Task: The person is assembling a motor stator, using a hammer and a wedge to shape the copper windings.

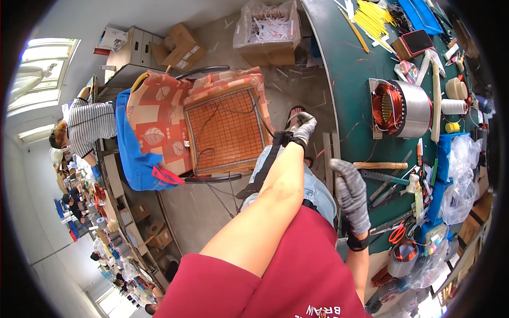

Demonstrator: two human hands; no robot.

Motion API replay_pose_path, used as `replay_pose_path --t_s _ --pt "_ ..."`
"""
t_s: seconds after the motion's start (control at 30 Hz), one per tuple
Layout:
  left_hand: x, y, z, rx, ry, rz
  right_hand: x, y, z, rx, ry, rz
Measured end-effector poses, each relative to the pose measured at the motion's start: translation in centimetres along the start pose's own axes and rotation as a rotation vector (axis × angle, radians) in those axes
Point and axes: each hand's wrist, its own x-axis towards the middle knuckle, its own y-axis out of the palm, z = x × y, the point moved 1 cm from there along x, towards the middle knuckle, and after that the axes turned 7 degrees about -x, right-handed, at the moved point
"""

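Observation:
My left hand [304, 127], in a grey-white knit glove, is over the floor by my knees, its fingers curled. Anything inside them is hidden. A black strap [270, 164] and thin cable run beside that wrist. At the green workbench's [352, 79] edge is my right hand [351, 193], gloved in grey, fingers stretched out and nothing in them. Nearest to it lie a wooden handle [382, 165] and a teal-handled tool [379, 176]. Farther up the bench, a motor stator [416, 109] shows copper windings inside a silver housing.
To my left stands a chair with a beaded seat mat [225, 130] and blue cloth [138, 153]. A lined carton of scraps [268, 32] sits at the back. Yellow tubes [373, 21], red scissors [396, 234] and blue bins [442, 175] crowd the bench. Another person [93, 124] is far left.

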Motion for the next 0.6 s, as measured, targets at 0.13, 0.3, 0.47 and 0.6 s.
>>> replay_pose_path --t_s 0.13,0.3,0.47,0.6 --pt "0.0 -3.2 1.5 0.043 0.011 -0.009 0.7 2.8 0.5 0.06 -0.026 0.054" --pt "-1.0 -4.9 0.0 0.099 0.107 0.015 0.8 4.5 1.1 0.23 0.036 0.168" --pt "-2.3 -5.8 -1.7 0.205 0.244 0.03 0.0 3.8 2.4 0.144 -0.034 0.244" --pt "-3.6 -5.6 -3.0 0.311 0.377 0.072 -1.0 3.7 3.5 0.143 -0.097 0.314"
